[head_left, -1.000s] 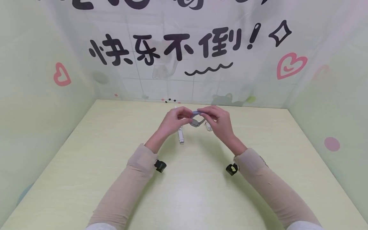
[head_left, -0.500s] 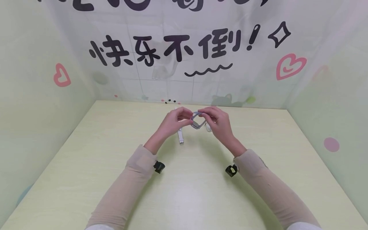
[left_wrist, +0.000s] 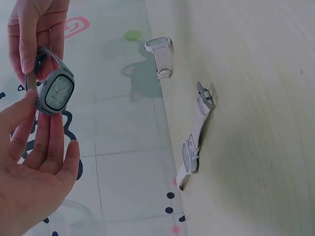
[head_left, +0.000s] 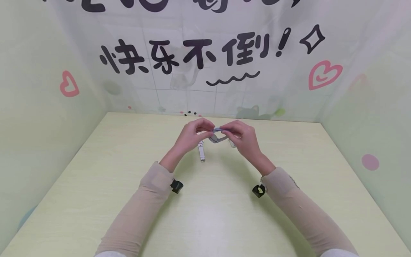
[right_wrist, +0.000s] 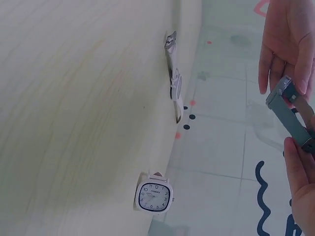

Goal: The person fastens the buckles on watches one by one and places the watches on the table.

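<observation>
A grey-blue wristwatch (head_left: 214,138) is held in the air above the far part of the table, its strap curved into a loop. My left hand (head_left: 192,135) pinches it beside the case, with thumb and fingers on it. My right hand (head_left: 243,136) grips the strap on the other side. The square dial (left_wrist: 58,93) shows in the left wrist view. From the right wrist view I see the strap (right_wrist: 288,115) and its metal buckle end. Fingers partly hide the strap's ends, so I cannot tell whether it is fastened.
On the light wooden table (head_left: 205,207) lies a white watch (left_wrist: 192,155) stretched out lengthwise, below my left hand. Another white watch (right_wrist: 155,195) rests dial-up below my right hand. A printed white curtain (head_left: 199,96) borders the table's back edge.
The watch has tilted between my hands and shifted slightly left, its loop now flatter and wider. Both hands keep hold of it. The white watches on the table have not moved.
</observation>
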`<action>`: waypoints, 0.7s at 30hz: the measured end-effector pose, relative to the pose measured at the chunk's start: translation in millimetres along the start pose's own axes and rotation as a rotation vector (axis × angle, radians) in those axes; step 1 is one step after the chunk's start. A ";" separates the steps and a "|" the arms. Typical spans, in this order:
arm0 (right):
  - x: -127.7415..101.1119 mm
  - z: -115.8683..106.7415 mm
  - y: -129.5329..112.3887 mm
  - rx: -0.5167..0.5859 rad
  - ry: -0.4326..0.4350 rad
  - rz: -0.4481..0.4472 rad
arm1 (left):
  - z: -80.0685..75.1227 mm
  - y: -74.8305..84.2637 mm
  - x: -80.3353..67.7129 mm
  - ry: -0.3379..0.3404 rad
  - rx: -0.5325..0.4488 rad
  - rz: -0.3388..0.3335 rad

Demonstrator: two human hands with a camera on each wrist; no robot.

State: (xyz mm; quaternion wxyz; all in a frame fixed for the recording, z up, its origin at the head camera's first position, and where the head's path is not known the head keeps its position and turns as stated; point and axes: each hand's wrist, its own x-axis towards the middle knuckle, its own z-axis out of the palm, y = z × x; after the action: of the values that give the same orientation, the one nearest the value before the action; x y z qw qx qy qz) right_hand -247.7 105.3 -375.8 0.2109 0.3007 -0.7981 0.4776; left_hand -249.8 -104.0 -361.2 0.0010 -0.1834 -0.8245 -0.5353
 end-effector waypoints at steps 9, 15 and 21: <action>-0.4 -0.1 1.1 -0.031 -0.018 -0.068 | 1.9 2.3 -0.5 0.013 0.008 0.022; 0.7 -1.8 1.2 -0.092 -0.018 -0.109 | 3.8 2.3 1.1 0.038 -0.005 0.011; 2.2 -1.4 -2.3 -0.073 -0.025 -0.140 | 6.2 6.4 0.8 0.052 -0.009 0.009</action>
State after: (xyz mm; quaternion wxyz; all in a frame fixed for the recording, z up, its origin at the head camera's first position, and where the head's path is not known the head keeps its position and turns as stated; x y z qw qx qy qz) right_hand -247.7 105.1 -372.3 0.2448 0.3537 -0.7946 0.4285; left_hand -247.3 -95.9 -358.0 0.0240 -0.1732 -0.8208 -0.5438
